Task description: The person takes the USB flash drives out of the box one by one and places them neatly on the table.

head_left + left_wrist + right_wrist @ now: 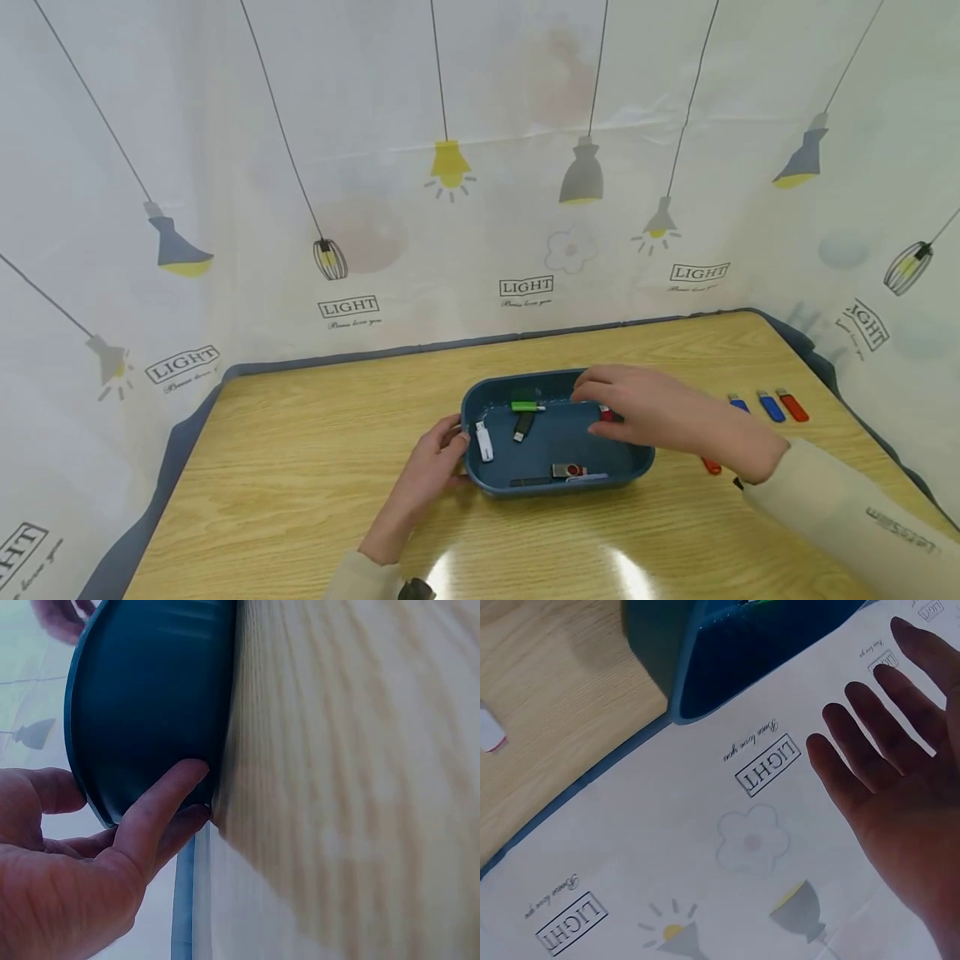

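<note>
A dark blue tray [558,492] with USB flash drives inside stands on the wooden table. My left hand [431,467] holds the tray's left end, thumb at the rim and fingers against the outer wall [150,697]. Over the tray's right end is my right hand [637,408], its fingers [855,742] apart and nothing between them. Inside lie a white flash drive [484,442], a green one [525,407], a black one [523,427] and a silver-and-red one [567,471]. A red one [606,413] shows partly beside the right hand.
Right of the tray, on the table [322,467], lie two blue flash drives [771,407] and a red one [793,406]. Another red one [711,466] is partly hidden by the right forearm. A printed cloth [450,275] hangs behind the table.
</note>
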Available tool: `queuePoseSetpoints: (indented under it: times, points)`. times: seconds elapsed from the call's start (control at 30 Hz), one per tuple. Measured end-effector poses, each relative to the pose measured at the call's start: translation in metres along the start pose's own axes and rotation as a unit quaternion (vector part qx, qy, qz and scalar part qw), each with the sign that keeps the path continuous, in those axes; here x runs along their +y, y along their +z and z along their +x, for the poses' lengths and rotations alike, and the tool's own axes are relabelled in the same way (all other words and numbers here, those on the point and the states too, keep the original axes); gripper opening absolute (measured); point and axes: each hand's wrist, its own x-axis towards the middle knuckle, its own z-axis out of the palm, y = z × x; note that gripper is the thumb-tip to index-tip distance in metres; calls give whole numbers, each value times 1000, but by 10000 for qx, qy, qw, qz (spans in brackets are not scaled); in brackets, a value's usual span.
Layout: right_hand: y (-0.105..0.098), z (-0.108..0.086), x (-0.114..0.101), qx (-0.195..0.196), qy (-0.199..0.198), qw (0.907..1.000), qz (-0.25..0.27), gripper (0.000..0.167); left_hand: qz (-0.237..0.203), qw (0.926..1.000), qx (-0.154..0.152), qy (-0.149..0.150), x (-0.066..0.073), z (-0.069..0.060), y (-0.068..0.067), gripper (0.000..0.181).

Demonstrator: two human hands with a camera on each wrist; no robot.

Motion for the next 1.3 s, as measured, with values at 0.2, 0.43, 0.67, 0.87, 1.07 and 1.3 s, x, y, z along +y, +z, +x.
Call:
queuePoseSetpoints:
  times: [0.2, 0.43, 0.67, 0.87, 1.07, 1.3]
  points:
    - [6, 26, -3, -446, -233, 9987, 3, 39, 9, 10000, 2, -83, 1, -1, -1, 52]
    - [15, 51, -9, -614, -502, 9965, -257, 36, 122, 9999, 8, -62, 2, -2, -2, 53]
    - [32, 71, -10, -785, -710, 9940, -292, 33, 144, 9998, -119, 79, 1, -1, -2, 51]
    - [47, 86, -14, -1195, -720, 9899, -246, 27, 168, 9995, -233, 104, 3, -3, -1, 51]
    - [56, 94, -16, -1469, -665, 9867, -210, 24, 208, 9994, -218, 144, 2, -5, -1, 49]
    - [61, 98, -15, -1654, -590, 9844, -82, 24, 194, 9995, -205, 105, 1, -4, -1, 49]
